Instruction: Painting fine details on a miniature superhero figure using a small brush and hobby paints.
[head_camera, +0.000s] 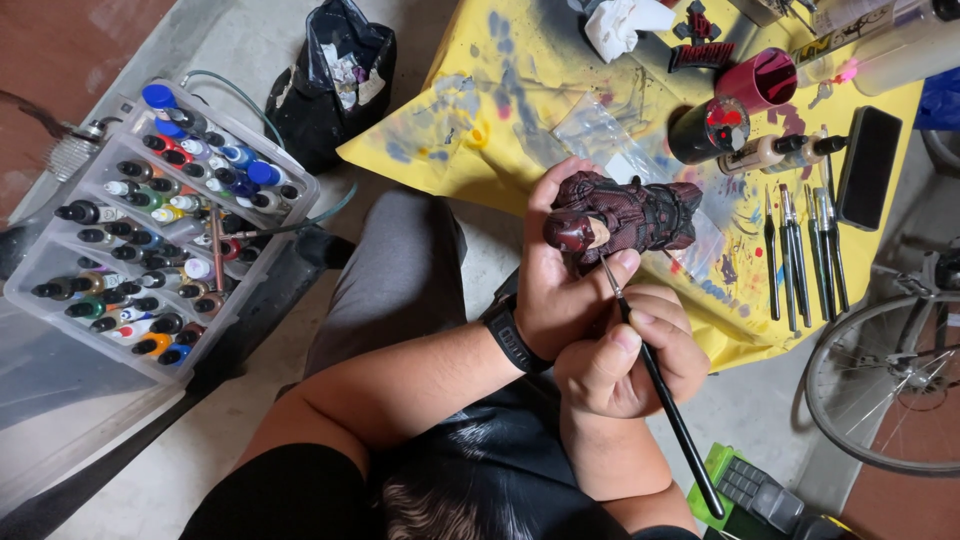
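Steady now | your left hand (556, 275) wraps the dark red figure (622, 213), held just off the yellow cloth (520, 90) edge | right hand (622, 352) pinches the brush (660, 390) — tip at the figure's head | brace wrists together — light strokes

We are seeing a dark red figure (625, 215) lying sideways in the air, head pointing left, pale face showing. A thin black brush (660, 390) is slanting up-left, its tip touching the figure's neck.
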